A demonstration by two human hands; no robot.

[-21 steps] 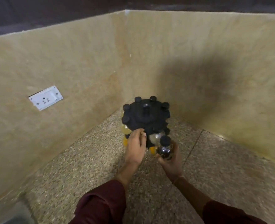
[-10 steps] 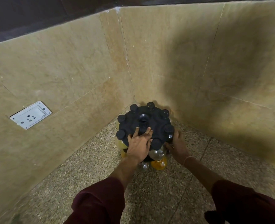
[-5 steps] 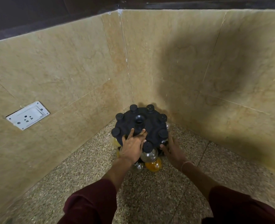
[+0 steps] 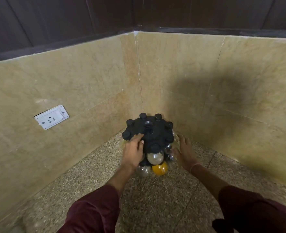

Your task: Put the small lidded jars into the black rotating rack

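The black rotating rack (image 4: 151, 132) stands in the corner of a speckled stone counter. Several small jars with black lids ring its top, and round glass jars hang below, one clear (image 4: 155, 157) and one holding orange powder (image 4: 159, 168). My left hand (image 4: 133, 151) rests on the rack's near left edge, fingers lying over the top disc. My right hand (image 4: 183, 151) is just to the right of the rack, fingers spread and holding nothing. Whether it touches the rack is unclear.
Beige marble walls (image 4: 88, 91) close in the corner right behind the rack. A white wall socket (image 4: 51, 116) sits on the left wall. The speckled counter (image 4: 164, 199) stretches toward me between my maroon sleeves.
The jar my right hand held two seconds ago now sits in the rack. Both hands have slid outward, the left to the rack's left edge and the right clear of the rack's side.
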